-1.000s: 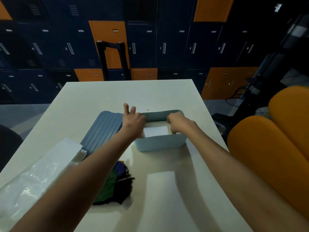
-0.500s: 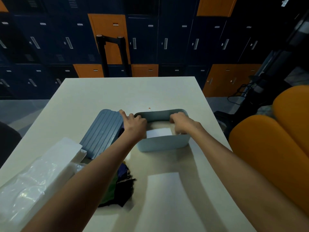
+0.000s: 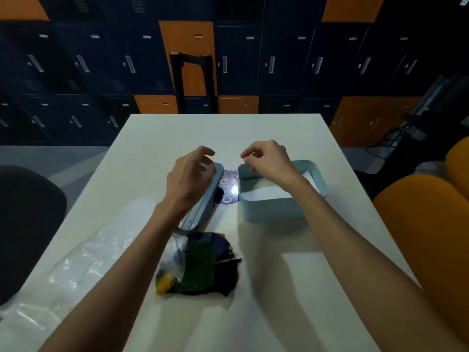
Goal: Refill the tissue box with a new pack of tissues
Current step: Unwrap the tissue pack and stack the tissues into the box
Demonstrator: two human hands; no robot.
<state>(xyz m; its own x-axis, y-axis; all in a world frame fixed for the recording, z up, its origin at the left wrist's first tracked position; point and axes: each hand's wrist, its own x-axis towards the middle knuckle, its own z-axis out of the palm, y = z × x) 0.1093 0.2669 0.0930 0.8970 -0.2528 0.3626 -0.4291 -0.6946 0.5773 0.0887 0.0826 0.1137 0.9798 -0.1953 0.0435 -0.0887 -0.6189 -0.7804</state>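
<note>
Hands lifted from box: right hand over its far rim, left hand beside it, fingers loosely curled, empty.

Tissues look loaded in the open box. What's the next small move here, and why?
Probably lower the left hand to grip the lid, which lies just under it beside the box. White tissues already sit inside, and the box is uncovered.

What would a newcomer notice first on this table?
The right hand hovers over an open light-blue tissue box with white tissues inside, mid-table. The left hand hovers over its lid, just left of the box. A dark crumpled wrapper lies nearer the person.
</note>
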